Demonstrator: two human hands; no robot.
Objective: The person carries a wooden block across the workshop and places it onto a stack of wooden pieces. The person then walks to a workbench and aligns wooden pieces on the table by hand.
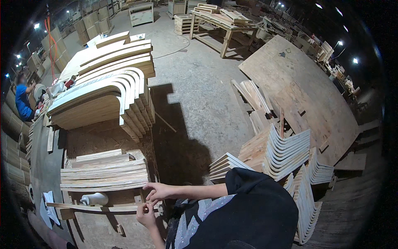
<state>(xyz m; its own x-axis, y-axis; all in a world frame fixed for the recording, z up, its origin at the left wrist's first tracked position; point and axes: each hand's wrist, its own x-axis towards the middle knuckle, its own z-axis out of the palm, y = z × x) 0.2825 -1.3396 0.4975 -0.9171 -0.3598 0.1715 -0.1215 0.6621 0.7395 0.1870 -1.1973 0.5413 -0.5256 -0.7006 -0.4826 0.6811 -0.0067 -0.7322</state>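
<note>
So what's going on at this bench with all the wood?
A person in a dark top stands at a dusty workbench in a woodworking shop. The right hand touches the end of a stack of curved plywood strips, and the left hand pinches the end of a thin wooden slat lying across the bench. A white bottle lies beside it. Bigger stacks of bent plywood parts sit beyond, and more stand on the floor to the right.

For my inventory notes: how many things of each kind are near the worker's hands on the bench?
Stacks of flat wooden strips: 1
Stacks of curved plywood pieces: 1
White bottles: 1
Long thin wooden sticks: 1
Hands: 2, left hand and right hand
Total: 6
</note>
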